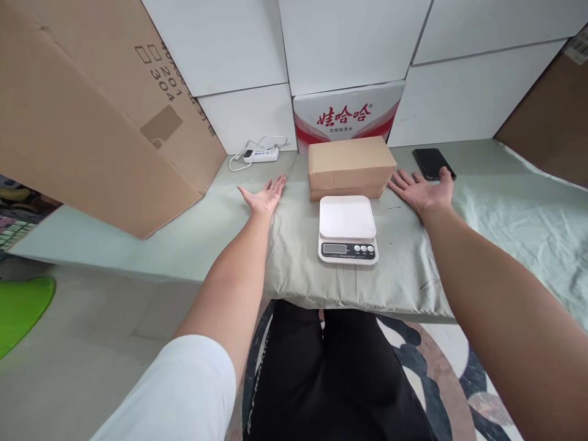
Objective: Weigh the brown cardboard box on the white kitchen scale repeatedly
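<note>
My left hand [265, 196] is palm up over the cloth-covered table, fingers spread, holding nothing. On the other side, my right hand [425, 192] is also turned palm up with its fingers apart and nothing in it. Between them stands a closed brown cardboard box [351, 165], close to my right fingertips; I cannot tell whether they touch it. In front of the box lies a white kitchen scale [348, 219] with a small display and several buttons. A black smartphone [432, 163] lies just beyond my right hand.
A white power strip [261, 154] with its cord lies at the back left. Behind the box is a white and red carton [348, 116] against white panels. A tall cardboard box [114, 116] leans in from the left; another brown carton [549, 110] bounds the right side.
</note>
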Motion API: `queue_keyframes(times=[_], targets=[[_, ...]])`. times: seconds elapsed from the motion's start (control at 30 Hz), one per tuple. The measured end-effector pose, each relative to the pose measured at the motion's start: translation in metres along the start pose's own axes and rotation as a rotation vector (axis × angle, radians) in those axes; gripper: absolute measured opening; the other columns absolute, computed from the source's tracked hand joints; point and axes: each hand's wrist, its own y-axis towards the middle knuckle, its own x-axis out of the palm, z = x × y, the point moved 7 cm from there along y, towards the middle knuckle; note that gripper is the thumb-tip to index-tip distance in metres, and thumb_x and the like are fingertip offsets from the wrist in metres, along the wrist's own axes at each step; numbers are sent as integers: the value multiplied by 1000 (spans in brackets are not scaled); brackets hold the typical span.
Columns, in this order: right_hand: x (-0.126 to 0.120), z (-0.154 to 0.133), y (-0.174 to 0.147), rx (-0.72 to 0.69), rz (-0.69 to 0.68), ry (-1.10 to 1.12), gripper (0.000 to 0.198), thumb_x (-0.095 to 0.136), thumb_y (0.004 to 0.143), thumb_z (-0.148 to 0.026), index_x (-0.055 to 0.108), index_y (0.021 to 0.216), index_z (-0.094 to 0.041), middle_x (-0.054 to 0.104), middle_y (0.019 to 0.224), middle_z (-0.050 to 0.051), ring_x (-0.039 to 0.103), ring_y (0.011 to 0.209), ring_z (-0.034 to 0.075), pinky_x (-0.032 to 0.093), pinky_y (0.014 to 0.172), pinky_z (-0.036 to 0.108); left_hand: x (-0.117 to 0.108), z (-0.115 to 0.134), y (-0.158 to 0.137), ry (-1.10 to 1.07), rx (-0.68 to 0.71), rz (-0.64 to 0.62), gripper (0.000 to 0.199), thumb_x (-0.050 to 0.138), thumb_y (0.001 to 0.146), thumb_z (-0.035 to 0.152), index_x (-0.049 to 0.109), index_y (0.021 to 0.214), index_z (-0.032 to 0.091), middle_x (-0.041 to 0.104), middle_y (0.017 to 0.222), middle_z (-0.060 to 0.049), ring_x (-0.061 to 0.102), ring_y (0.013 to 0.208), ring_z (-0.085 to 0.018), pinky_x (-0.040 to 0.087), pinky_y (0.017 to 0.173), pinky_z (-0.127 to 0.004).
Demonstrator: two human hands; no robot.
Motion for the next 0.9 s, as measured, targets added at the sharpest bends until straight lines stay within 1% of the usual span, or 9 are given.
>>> queue_keyframes(times=[0.07,0.17,0.27,0.33,0.47,0.6,0.7,0.8,0.9], targets=[[-1,0,1,4,5,-2,97,44,104,-75,1,184,-41,33,192,4,49,171,25,59,124,61,3,-1,-3,13,-15,-2,115,14,98,97,18,182,19,53,173,-29,64,158,-39,77,81,-44],[-2,-1,2,1,10,-18,96,43,105,-74,3,185,-39,36,191,6,51,170,25,59,126,58,7,-5,-7,48,-65,-29,109,23,100,96,31,176,18,67,153,-27,76,141,-33,75,71,-32],[-2,-1,1,-8,6,-46,96,42,105,-74,3,185,-37,38,190,6,54,168,24,61,125,56,10,-10,-7,78,-118,-58,104,34,101,94,44,168,15,74,135,-26,82,126,-31,70,62,-24],[-1,-1,0,-12,5,-59,94,41,105,-73,3,184,-39,40,189,5,57,166,23,61,124,58,9,-11,-5,107,-128,-62,101,35,102,92,50,164,15,76,129,-26,84,119,-31,64,55,-23],[0,-1,-1,-10,11,-91,94,40,105,-72,3,185,-38,45,187,6,58,165,22,61,125,57,5,-8,0,175,-96,-38,94,30,104,89,59,155,16,79,118,-25,86,105,-30,45,41,-24],[0,-1,-2,-19,17,-115,92,38,105,-72,5,185,-39,46,186,7,59,163,23,60,126,59,5,-10,1,183,-119,-44,92,33,104,89,66,144,13,77,97,-19,81,81,-25,33,39,-25],[0,-1,-3,-18,29,-105,86,38,106,-70,9,183,-46,48,184,5,62,161,23,59,126,64,3,-12,1,174,-121,-30,89,33,104,89,69,135,14,70,83,-12,69,64,-20,37,41,-25],[0,0,-3,-11,37,-94,84,38,106,-70,12,182,-48,50,183,5,62,162,23,57,127,65,-1,-10,2,135,-79,-10,84,33,104,88,69,128,16,65,79,-8,60,60,-18,42,46,-26],[0,-1,-2,-18,34,-92,87,40,105,-70,10,183,-44,51,183,6,60,163,23,58,126,65,-2,-10,4,110,-72,-21,81,35,105,86,68,127,15,65,82,-8,60,62,-17,42,48,-26]])
